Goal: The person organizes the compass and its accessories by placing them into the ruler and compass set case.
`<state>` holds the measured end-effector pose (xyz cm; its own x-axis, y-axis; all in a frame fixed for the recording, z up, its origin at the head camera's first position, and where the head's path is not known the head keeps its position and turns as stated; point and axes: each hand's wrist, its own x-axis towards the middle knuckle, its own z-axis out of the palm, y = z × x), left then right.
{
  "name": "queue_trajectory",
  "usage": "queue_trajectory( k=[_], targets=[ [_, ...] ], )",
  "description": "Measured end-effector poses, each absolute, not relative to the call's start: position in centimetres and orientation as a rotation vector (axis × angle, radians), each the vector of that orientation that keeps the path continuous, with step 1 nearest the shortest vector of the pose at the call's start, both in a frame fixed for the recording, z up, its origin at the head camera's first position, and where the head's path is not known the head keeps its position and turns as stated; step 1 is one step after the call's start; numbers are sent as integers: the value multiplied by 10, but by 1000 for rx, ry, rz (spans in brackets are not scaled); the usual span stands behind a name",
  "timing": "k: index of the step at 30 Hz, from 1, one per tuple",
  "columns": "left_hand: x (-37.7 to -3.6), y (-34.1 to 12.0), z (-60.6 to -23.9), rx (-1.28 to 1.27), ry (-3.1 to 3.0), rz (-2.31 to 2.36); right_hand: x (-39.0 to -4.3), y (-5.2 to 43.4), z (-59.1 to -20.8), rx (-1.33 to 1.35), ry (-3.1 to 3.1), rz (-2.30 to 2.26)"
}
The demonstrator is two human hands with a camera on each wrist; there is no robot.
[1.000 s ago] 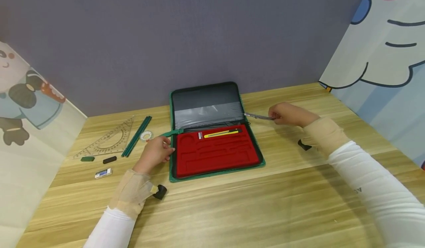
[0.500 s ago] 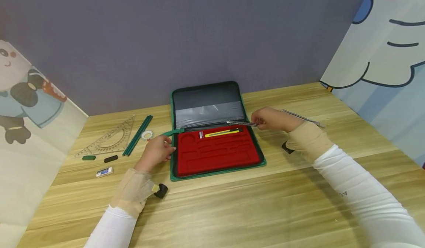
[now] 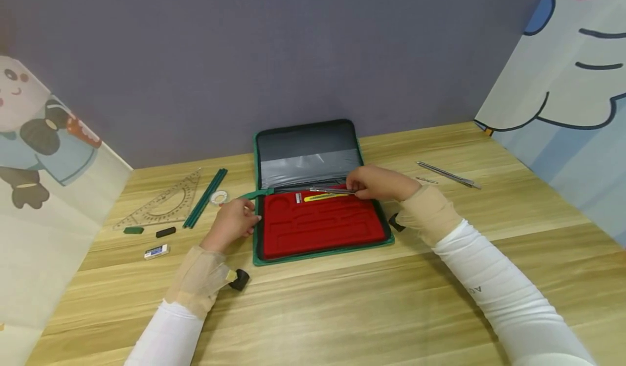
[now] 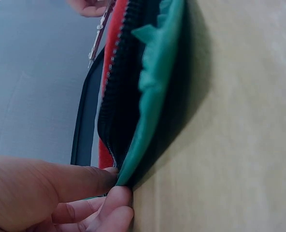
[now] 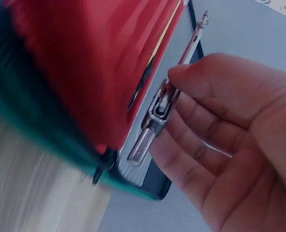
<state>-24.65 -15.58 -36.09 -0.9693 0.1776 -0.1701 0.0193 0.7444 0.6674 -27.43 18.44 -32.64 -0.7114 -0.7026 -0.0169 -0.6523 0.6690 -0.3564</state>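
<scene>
Two hands at work: right hand (image 3: 376, 184) pinches metal compass (image 3: 332, 191) over red tray (image 3: 318, 227); misaligned, it may miss its recess. Left hand's (image 3: 233, 222) fingers pinch the case edge (image 4: 148, 125).

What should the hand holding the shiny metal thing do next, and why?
Probably lower the slim silver metal drawing tool into a free slot of the red moulded tray. The right hand pinches it just over the tray's top edge, by the yellow utility knife, while the left hand steadies the green zip case.
</scene>
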Motion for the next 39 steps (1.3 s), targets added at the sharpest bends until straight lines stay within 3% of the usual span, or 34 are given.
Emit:
queue_trajectory(
  k=[39],
  targets=[
    [-246, -154, -359, 161, 2738, 1006, -269, 150, -325, -1160, 2666, -309]
  ],
)
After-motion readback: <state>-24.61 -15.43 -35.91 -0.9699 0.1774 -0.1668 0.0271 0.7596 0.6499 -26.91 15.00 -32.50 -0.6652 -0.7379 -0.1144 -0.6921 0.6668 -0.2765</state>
